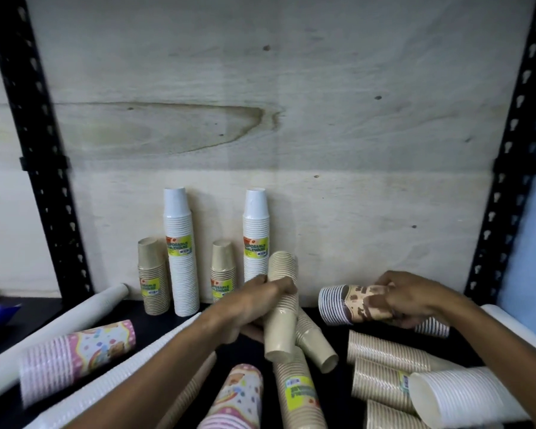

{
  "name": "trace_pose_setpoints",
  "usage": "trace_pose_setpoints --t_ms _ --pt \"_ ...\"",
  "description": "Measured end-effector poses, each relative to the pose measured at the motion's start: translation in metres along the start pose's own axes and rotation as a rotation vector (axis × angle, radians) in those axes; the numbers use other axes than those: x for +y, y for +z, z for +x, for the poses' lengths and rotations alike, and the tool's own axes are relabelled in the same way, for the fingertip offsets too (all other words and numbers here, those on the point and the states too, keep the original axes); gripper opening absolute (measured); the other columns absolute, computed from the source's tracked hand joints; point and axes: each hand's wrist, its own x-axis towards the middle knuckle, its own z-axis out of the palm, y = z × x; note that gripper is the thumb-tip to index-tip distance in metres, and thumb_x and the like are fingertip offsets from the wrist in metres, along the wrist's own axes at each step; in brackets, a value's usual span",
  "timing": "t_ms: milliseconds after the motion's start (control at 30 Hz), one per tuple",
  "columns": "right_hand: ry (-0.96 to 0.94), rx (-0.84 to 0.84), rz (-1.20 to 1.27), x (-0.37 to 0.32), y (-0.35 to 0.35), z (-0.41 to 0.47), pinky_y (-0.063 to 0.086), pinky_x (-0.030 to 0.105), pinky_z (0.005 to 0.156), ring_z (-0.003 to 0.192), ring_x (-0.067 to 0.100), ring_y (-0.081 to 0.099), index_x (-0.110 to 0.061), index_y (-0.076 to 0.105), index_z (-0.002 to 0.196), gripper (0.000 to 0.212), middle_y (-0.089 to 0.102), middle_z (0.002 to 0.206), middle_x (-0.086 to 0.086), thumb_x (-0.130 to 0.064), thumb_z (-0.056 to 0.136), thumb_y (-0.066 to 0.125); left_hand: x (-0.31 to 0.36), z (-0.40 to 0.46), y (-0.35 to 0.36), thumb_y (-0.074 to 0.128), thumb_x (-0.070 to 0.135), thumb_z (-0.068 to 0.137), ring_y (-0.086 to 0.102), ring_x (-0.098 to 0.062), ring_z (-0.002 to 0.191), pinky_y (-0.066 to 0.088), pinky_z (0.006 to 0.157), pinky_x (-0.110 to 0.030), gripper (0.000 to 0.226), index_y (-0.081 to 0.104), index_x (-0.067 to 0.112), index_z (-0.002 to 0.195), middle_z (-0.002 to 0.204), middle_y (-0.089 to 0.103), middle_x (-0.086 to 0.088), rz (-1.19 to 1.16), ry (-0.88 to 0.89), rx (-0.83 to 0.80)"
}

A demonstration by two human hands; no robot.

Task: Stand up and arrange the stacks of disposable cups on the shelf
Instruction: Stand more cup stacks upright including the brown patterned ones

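Observation:
My left hand point(254, 301) grips a tan kraft cup stack point(280, 308), held tilted with its rims up near the back wall. My right hand point(406, 300) holds a brown-and-cream patterned cup stack point(344, 305) lying on its side, rims to the left. Against the wooden back panel stand two tall white stacks point(181, 252) point(256, 233) and two short tan stacks point(152, 277) point(222, 270), all upright with yellow labels. Several other stacks lie flat on the black shelf point(155, 314).
Pink patterned stacks lie at the left point(75, 357) and bottom centre point(235, 397). Tan and white stacks pile at the right point(393, 376) point(464, 394). Long white stacks slant across the left point(56, 326). Black slotted uprights point(41, 156) point(514, 144) frame the shelf.

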Motion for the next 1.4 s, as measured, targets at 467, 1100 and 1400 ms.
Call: trace_pose_setpoints --t_ms 467,1100,1400 --pt "-0.163 0.204 -0.159 -0.039 0.014 0.021 0.045 0.032 0.077 0.102 0.023 0.057 -0.023 0.052 0.122 0.061 0.057 0.125 0.009 -0.048 0.074 0.079 -0.005 -0.022 -0.089 0.092 0.02 0.06 0.07 -0.028 0.089 0.061 0.077 -0.047 0.076 0.043 0.02 0.119 0.118 0.051 -0.011 0.332 -0.107 0.034" --pt "-0.238 0.262 -0.252 -0.056 0.038 0.037 0.048 0.037 0.089 0.111 0.03 0.057 -0.03 0.047 0.126 0.063 0.048 0.122 0.007 -0.059 0.076 0.07 0.007 0.016 -0.068 0.071 0.073 0.064 0.06 -0.027 0.11 0.048 0.083 -0.038 0.089 0.044 0.016 0.127 0.119 0.062 -0.004 1.107 0.085 0.467" --pt "-0.253 0.204 -0.262 -0.061 0.051 0.035 0.049 0.04 0.095 0.116 0.033 0.056 -0.036 0.034 0.139 0.073 0.046 0.131 0.009 -0.059 0.078 0.067 0.019 0.012 -0.072 0.071 0.039 0.083 0.072 -0.021 0.079 0.061 0.075 -0.033 0.081 0.02 0.019 0.142 0.118 0.056 -0.004 0.758 -0.009 0.005"
